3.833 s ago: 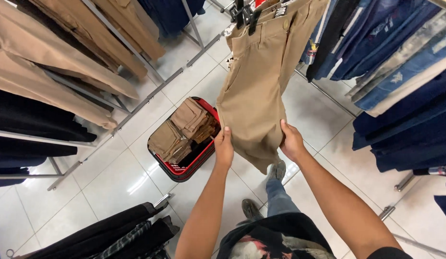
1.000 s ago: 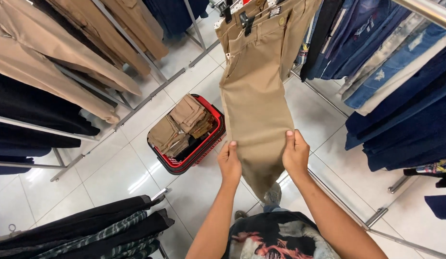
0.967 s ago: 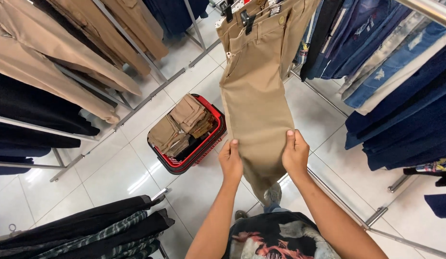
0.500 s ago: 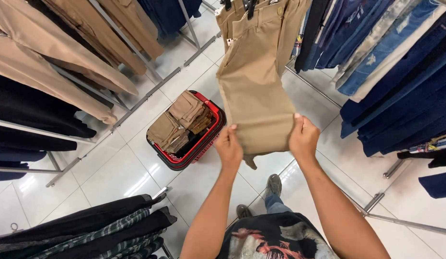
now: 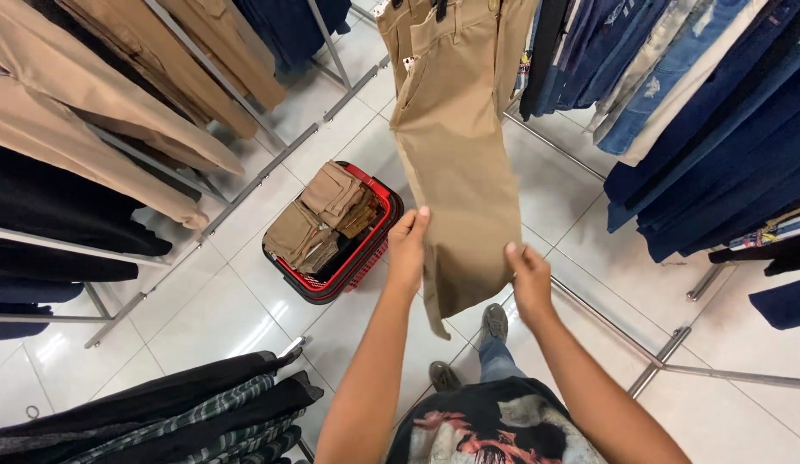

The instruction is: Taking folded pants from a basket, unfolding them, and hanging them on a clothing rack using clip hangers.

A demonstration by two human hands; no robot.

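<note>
1. Black cloth of the person's printed shirt (image 5: 494, 430) fills the bottom edge, and both bare forearms rise from it toward the middle of the view.
2. Below the arms, two dark shoes (image 5: 494, 322) stand on the pale glossy floor tiles (image 5: 219, 318), with a blue trouser leg above one of them.
3. The left hand (image 5: 408, 249) pinches the left edge of the tan trousers (image 5: 456, 163) low on the leg, fingers curled over the cloth and thumb behind it.
4. The right hand (image 5: 530, 279) grips the right edge of the same leg, a little lower, its fingers closed on the fabric.
5. The tan trousers hang from a hanger at the top of the view and fall between the two hands; the hem droops just below the hands, above the shoes.
6. Just left of the left hand, a red basket (image 5: 378, 249) with a black rim sits on the floor, holding folded tan and brown garments (image 5: 327, 219).
7. At lower left, dark and plaid clothes (image 5: 185, 421) hang on a rack.
8. Farther left, beige and black garments (image 5: 82, 146) hang from metal rails.
9. On the right, blue jeans and navy trousers (image 5: 718, 137) hang in a dense row on another metal rack (image 5: 666, 352).
</note>
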